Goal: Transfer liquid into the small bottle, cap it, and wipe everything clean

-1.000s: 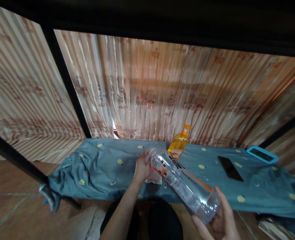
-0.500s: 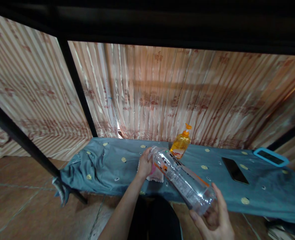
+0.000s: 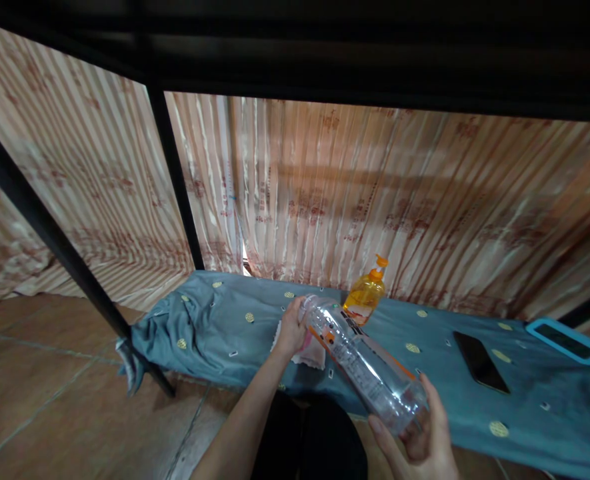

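This looks like a lower bunk in a home or dormitory sleeping space. A black metal frame (image 3: 175,180) rises beside the bed (image 3: 215,327), which wears a teal patterned sheet, striped curtains (image 3: 325,200) hang behind it, and a tiled floor (image 3: 49,413) lies below.

Clear plastic bottle (image 3: 362,358), tilted, held

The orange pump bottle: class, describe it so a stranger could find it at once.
Start at the blue-green cloth below the striped curtain. At its back edge, beyond the clear bottle, stands the orange pump bottle, the only upright, amber-coloured thing there.
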The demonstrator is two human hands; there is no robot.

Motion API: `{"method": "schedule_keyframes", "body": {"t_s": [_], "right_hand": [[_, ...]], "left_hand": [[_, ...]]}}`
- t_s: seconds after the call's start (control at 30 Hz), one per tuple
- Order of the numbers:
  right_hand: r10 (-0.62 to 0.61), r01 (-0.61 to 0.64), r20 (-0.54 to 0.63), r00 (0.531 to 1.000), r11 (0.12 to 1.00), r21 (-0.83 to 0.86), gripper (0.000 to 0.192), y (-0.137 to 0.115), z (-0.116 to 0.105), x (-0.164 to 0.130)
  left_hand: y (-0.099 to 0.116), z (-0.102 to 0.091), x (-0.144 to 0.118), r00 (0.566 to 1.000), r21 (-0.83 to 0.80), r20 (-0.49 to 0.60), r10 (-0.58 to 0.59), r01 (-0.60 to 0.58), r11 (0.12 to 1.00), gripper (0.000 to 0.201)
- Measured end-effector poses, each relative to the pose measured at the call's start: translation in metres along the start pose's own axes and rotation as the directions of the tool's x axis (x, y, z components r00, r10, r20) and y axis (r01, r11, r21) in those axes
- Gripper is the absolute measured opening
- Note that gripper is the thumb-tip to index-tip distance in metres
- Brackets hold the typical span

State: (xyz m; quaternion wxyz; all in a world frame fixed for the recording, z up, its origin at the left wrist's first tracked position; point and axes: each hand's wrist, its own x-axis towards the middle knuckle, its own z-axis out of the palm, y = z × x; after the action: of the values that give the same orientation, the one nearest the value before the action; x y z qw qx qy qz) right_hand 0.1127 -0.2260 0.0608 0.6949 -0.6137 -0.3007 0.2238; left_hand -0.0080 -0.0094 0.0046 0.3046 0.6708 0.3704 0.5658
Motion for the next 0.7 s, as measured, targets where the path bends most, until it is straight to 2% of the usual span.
{"method": "schedule_keyframes", "body": {"t_s": [0.3, 0.53, 0.7], "right_hand": [[-0.014, 0.013, 0.031, 0.999, 1.000, 0.014, 0.109, 0.006, -0.005, 0.003], [-0.071, 0.076, 0.076, 0.995, 0.995, -0.068, 0.107, 0.007, -0.010, 0.010], [-0.096, 0.102, 0.108, 0.990, 0.993, -0.052, 0.106, 0.012, -0.013, 0.017]], "left_hand": [[0.009, 0.002, 0.001, 1.000, 0.042, -0.011, 0.013, -0.012, 0.999, 0.024], [0.005, 0.005, 0.002, 0.999, 0.087, -0.036, 0.027, -0.024, 0.996, 0.027], [0.006, 0.006, 0.002, 0.999, 0.108, -0.044, 0.027, -0.022, 0.994, 0.026]]}}
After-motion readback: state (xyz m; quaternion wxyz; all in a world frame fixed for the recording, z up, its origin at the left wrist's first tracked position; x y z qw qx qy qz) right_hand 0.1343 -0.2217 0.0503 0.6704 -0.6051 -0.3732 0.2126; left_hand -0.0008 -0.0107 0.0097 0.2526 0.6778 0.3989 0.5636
